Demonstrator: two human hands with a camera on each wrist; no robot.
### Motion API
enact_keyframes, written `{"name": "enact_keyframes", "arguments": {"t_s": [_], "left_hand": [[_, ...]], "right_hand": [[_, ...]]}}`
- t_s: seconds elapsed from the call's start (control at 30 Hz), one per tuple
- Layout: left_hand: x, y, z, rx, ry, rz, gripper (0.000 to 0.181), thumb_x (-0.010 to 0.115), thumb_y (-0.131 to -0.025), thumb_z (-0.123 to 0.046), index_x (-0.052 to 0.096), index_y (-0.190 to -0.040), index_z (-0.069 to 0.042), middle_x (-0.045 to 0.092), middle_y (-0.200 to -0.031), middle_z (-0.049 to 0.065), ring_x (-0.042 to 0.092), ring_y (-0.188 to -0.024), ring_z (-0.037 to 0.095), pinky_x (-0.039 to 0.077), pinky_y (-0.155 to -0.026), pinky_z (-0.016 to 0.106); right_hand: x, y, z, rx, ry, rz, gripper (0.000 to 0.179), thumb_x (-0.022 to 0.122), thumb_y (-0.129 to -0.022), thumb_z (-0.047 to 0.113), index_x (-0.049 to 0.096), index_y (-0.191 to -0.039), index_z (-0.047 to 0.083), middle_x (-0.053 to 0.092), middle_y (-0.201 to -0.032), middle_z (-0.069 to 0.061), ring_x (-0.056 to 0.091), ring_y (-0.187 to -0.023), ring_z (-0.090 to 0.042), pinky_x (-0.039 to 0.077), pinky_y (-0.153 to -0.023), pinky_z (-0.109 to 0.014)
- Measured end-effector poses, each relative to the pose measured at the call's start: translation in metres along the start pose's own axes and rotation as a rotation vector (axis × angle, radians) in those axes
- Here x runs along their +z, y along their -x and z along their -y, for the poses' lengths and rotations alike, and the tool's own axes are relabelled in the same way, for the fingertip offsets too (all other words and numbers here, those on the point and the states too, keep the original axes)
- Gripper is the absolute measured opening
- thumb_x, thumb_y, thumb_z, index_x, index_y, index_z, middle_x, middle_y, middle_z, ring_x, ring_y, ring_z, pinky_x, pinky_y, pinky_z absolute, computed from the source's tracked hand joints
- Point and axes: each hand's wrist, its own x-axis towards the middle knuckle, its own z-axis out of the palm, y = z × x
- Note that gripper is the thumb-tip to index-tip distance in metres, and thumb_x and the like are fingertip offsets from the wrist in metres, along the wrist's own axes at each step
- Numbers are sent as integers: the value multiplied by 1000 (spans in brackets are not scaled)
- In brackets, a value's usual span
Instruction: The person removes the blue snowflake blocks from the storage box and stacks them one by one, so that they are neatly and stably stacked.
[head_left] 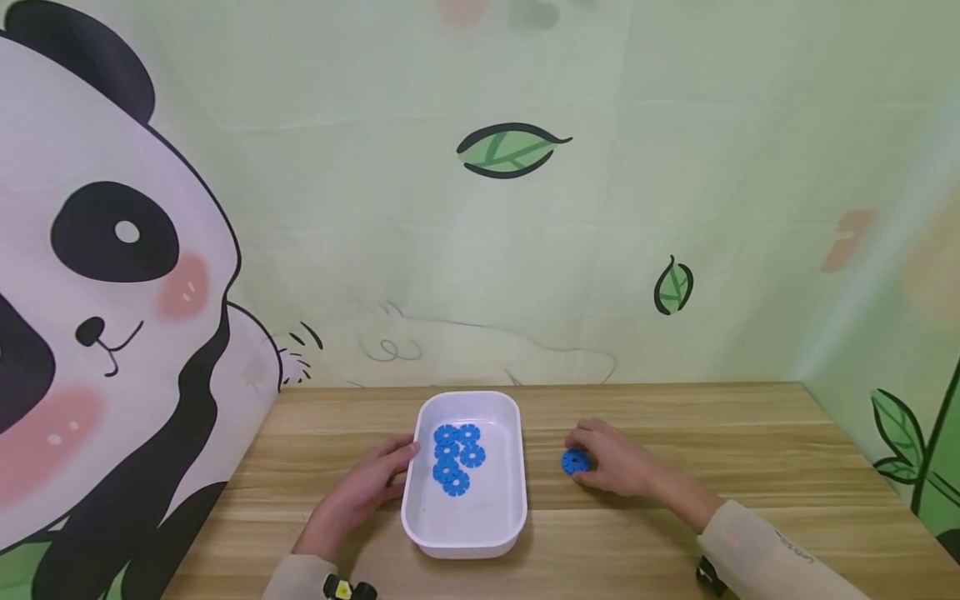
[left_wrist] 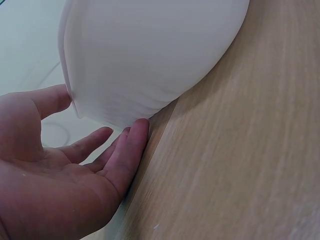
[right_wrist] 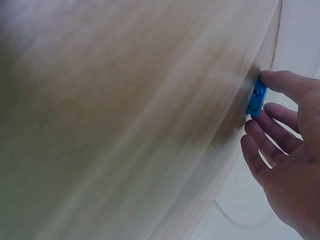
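Squeeze evenly imo: right grip (head_left: 613,459) narrowly pinches the blue snowflake discs (head_left: 574,462), left grip (head_left: 365,487) rests loosely against the white tray (head_left: 463,550).

Stacked blue snowflake discs (right_wrist: 258,97) are pinched by the right hand (head_left: 617,462); overlapping discs (head_left: 453,456) are held in a white tray (head_left: 491,518) touched by the left hand (head_left: 366,485).

On the pale green wall (head_left: 360,183), a large panda (head_left: 131,304) is pictured at nine o'clock in the head view, a black-edged leaf (head_left: 513,152) at twelve, a smaller leaf (head_left: 673,288) at three and a leafy plant (head_left: 897,427) at four. A wood-grained tabletop (head_left: 750,442) is seen at six.
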Motion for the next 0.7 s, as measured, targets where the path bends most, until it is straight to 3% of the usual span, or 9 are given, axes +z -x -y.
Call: {"name": "enact_keyframes", "arguments": {"t_s": [0.2,0.4,0.53,0.7], "left_hand": [[1,2,-1,11,-4,-1,65,58,-109,-39,41,-159,-1,46,-159,24,47,-145,43,51,-111,55],[1,2,-3,11,-4,6,64,58,-109,-40,42,-159,-2,47,-159,24,48,-144,43,51,-110,55],[1,3,-4,19,-6,5,64,58,-110,-39,42,-159,-1,47,-158,25,48,-144,44,51,-110,55],[1,4,-3,9,1,0,65,58,-109,-40,42,-159,-1,47,-158,25,47,-144,44,52,-110,56]], "right_hand": [[-2,2,1,1,-6,1,32,86,-87,18,71,-111,5,64,-106,-2,59,-102,-22,57,-91,-43],[-15,-1,6,64,-54,42,38,86,-89,19,70,-118,-1,67,-112,-8,63,-107,-28,58,-96,-50],[-28,-11,12,107,-82,21,39,84,-92,19,70,-123,-1,68,-118,-11,65,-111,-30,58,-97,-51],[-40,-32,31,96,-92,3,36,82,-94,24,73,-122,5,70,-119,-7,66,-112,-27,59,-98,-48]]}}
